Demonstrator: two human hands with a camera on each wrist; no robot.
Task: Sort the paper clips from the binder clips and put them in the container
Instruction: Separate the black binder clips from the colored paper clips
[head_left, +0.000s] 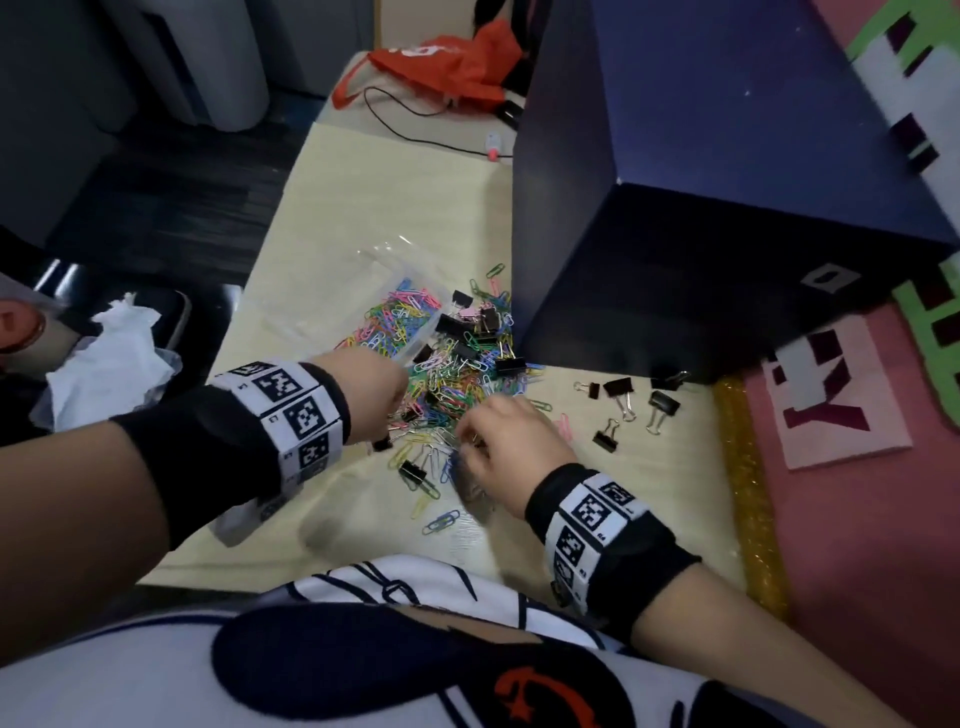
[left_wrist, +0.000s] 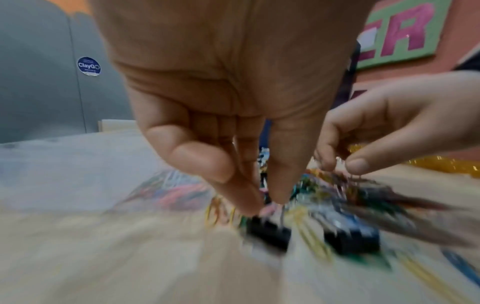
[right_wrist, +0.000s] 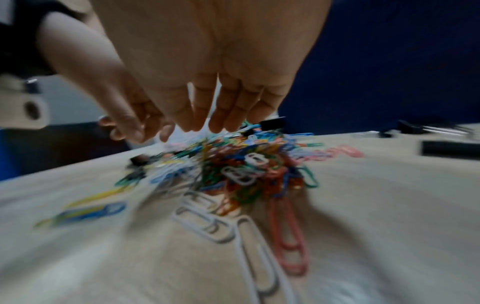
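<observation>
A heap of coloured paper clips (head_left: 457, 384) mixed with black binder clips (head_left: 454, 325) lies mid-table. Behind it, on the left, stands a clear plastic container (head_left: 374, 265) holding paper clips. My left hand (head_left: 389, 431) is at the heap's left edge. Its thumb and forefinger (left_wrist: 262, 202) pinch the wire handle of a small black binder clip (left_wrist: 267, 230), though the view is blurred. My right hand (head_left: 467, 441) reaches into the heap's near side with curled fingers (left_wrist: 340, 164) pinching some paper clips (left_wrist: 350, 181). In the right wrist view this hand (right_wrist: 202, 127) hangs over the heap (right_wrist: 246, 164).
Several binder clips (head_left: 618, 395) lie apart to the right of the heap. A large dark blue box (head_left: 727, 208) stands close behind it. A gold strip (head_left: 748, 493) lines the table's right edge. Loose paper clips (head_left: 441, 519) lie near the front. An orange bag (head_left: 447, 62) and a cable sit at the far end.
</observation>
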